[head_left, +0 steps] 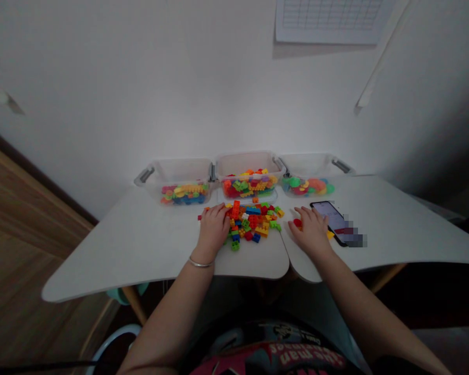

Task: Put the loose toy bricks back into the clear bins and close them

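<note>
Left hand (213,227), its wrist circled by a silver bracelet (200,264), is set palm down at the near-left edge of a heap of colored blocks (254,222) spread loose on a white bench (140,250). Its fingers are partly bent beside an orange brick (235,209); whether anything is gripped beneath them cannot be told. Right hand (311,229) is held loosely open, palm down, fingers spread, with a red piece (297,222) partly covered near the thumb side and no firm grip seen. A yellow piece (330,234) is left on its other side, next to a phone (330,216). Along the wall, pieces are contained in three clear boxes, left (183,169), center (250,160) and right (305,164), each only partly filled. Matters are judged to be midway: some pieces are already boxed, while the whole heap and the few beside the right hand are left out on the bench.
</note>
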The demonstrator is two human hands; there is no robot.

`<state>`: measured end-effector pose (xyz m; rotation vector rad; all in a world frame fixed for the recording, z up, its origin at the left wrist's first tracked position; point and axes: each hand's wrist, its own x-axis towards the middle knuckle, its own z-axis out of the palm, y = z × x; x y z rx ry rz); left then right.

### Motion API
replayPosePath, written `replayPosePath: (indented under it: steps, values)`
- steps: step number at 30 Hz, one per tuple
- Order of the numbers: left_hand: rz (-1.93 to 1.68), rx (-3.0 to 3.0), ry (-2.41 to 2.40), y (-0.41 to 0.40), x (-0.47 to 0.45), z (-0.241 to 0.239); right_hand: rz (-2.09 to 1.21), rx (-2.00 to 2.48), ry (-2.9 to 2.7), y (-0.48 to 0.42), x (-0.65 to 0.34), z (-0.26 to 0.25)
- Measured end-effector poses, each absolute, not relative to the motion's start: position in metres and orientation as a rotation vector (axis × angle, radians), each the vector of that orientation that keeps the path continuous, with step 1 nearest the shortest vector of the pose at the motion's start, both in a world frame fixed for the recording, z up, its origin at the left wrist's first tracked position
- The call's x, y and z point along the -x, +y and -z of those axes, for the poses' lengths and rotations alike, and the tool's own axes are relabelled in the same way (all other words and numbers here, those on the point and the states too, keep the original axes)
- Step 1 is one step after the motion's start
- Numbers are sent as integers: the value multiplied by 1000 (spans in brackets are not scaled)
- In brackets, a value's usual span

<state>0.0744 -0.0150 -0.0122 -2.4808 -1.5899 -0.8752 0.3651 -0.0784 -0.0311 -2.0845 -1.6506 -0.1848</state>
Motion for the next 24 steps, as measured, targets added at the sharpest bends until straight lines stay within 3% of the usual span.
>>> replayPosePath:
  steps: [14, 20, 24]
  values:
    - [878, 2476, -1544, -12, -72, 17, 36, 1526, -1981, -21, -351, 18]
    - [888, 2483, -1571, -13, -72, 16, 449, 1856, -1641, -53, -366, 27]
    - [902, 2489, -1563, -14, -73, 17, 359, 2094, -1538, -62, -380, 49]
